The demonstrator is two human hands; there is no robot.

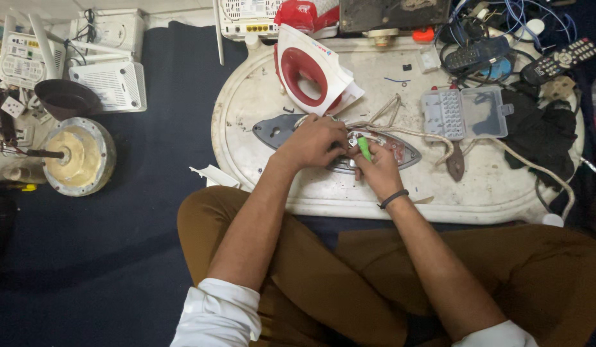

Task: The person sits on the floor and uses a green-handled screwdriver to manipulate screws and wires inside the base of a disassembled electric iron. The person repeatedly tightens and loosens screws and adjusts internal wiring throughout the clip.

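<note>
A grey metal iron soleplate (277, 130) with exposed parts lies flat on a dirty white oval board (246, 103). My left hand (314, 141) rests over the middle of the soleplate, fingers curled down on it. My right hand (378, 170) grips a green-handled screwdriver (363, 148), its tip pointing down into the plate's inner parts. The iron's red and white upper shell (311, 71) lies tilted just behind the plate. A braided beige cord (414, 132) runs from the plate to the right.
A clear plastic parts box (465, 114) lies open on the board's right, pliers (455, 162) in front of it, black cloth (545, 132) and remote controls (558, 59) beyond. White routers (111, 80) and a round metal part (76, 156) sit on the dark floor at left.
</note>
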